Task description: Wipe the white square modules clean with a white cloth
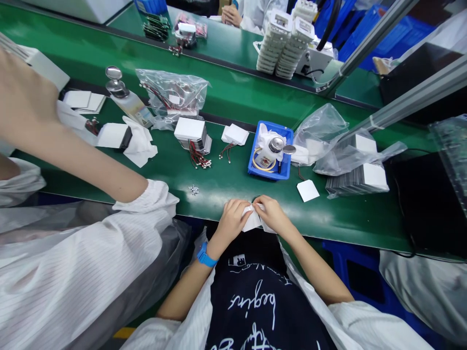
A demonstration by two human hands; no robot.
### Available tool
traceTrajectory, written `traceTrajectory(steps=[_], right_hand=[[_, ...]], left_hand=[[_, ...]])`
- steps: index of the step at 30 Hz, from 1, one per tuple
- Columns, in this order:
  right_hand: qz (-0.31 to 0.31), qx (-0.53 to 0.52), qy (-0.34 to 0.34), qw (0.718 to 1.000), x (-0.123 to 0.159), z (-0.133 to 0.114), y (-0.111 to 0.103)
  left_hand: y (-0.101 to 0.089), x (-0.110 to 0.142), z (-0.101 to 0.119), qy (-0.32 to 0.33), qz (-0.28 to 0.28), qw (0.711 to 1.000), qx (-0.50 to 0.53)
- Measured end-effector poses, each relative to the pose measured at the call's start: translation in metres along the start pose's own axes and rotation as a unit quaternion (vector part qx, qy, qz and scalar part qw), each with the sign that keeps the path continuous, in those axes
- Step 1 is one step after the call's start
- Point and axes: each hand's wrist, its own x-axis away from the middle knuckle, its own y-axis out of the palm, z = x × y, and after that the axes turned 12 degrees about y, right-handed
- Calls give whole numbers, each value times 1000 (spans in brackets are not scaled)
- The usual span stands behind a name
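Observation:
My left hand (232, 217), with a blue band at the wrist, and my right hand (273, 214) meet at the front edge of the green bench (233, 187). Both have their fingers pinched on a thin white piece (251, 221), held low over the edge. Whether it is a card, a wipe or both together, I cannot tell. Left of my hands lies a small heap of tiny white connectors (193, 190). Beyond them stand a stack of white-topped flat packs (190, 130) with red and black leads and a smaller white pack (235, 134) with wires.
A blue tray (251, 167) holds a pump bottle (268, 154) and a yellow cable. To the right are a white square (308, 190) and a bagged row of flat packs (359, 181). A co-worker's arm (91, 155) reaches across the left side, near another pump bottle (129, 104).

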Motion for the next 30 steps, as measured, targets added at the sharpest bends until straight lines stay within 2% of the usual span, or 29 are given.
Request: traceTrajectory(steps=[5, 10, 13, 16, 18, 20, 22, 23, 26, 30], right_hand=[[29, -34, 5, 999, -1, 5, -3], [71, -86, -1, 994, 6, 5, -25], [121, -106, -8, 987, 10, -5, -54], [198, -95, -56, 974, 4, -23, -96], [256, -64, -108, 958, -10, -38, -127], [281, -18, -141, 949, -33, -50, -154], [250, 40, -166, 953, -61, -58, -171], [212, 68, -173, 959, -75, -61, -175], [106, 139, -178, 968, -106, -63, -176], [79, 177, -195, 961, -119, -59, -168]], left_hand=[[2, 1, -2, 4, 13, 1000, -2], [4, 3, -4, 9, 28, 1000, -1], [5, 2, -4, 11, 38, 999, 4], [5, 2, -5, 11, 44, 999, 6], [5, 2, -6, 11, 45, 999, 8], [5, 2, -7, 12, 46, 999, 11], [5, 2, -7, 12, 47, 999, 15], [5, 2, -7, 13, 47, 999, 18], [4, 2, -5, 15, 49, 998, 23], [3, 1, -4, 19, 54, 998, 22]])
